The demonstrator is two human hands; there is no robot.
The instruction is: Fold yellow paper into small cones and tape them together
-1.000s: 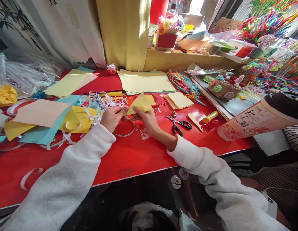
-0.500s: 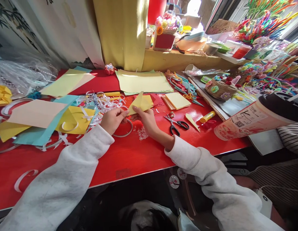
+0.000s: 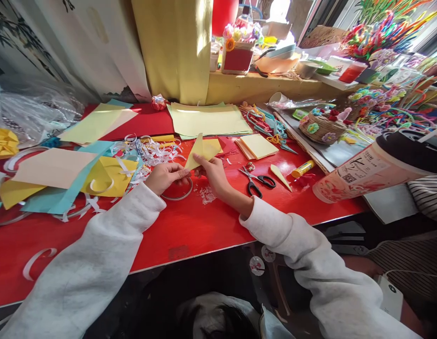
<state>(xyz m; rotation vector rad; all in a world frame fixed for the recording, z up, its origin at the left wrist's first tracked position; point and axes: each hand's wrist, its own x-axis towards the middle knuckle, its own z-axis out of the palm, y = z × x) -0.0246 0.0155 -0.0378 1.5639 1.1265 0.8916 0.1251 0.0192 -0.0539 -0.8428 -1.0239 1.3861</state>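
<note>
We pinch the yellow paper (image 3: 197, 150), partly folded, in left hand (image 3: 165, 177) and right hand (image 3: 215, 176); one slim pointed piece (image 3: 281, 177) lies formed, while square sheets (image 3: 259, 145) lie flat, unfolded

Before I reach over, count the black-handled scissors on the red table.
1 pair in view: the black-handled scissors, lying between the right hand and the narrow pale-yellow piece. Others may be hidden.

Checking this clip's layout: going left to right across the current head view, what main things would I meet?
Pink paper sheet, left hand, folded yellow paper, black-handled scissors, yellow tube, printed cup.
</note>
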